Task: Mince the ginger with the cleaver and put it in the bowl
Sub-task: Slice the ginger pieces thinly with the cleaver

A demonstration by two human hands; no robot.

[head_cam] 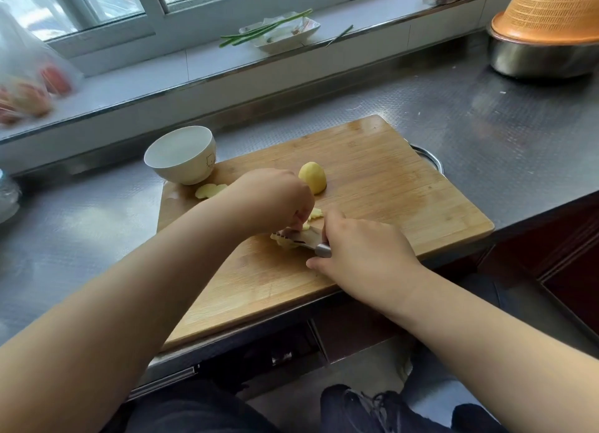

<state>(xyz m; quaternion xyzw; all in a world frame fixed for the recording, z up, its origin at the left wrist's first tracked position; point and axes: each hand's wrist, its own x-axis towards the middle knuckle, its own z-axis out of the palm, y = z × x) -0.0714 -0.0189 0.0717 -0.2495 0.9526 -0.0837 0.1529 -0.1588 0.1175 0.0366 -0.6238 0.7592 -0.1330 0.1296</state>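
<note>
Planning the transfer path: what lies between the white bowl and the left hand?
In the head view, pale ginger slices on the wooden cutting board.

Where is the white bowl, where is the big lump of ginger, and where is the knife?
white bowl (168,160): head view, on its inside wall.
ginger lump (312,177): head view, on its rounded yellow side.
cleaver (304,237): head view, on the flat of the blade between the two hands.
</note>
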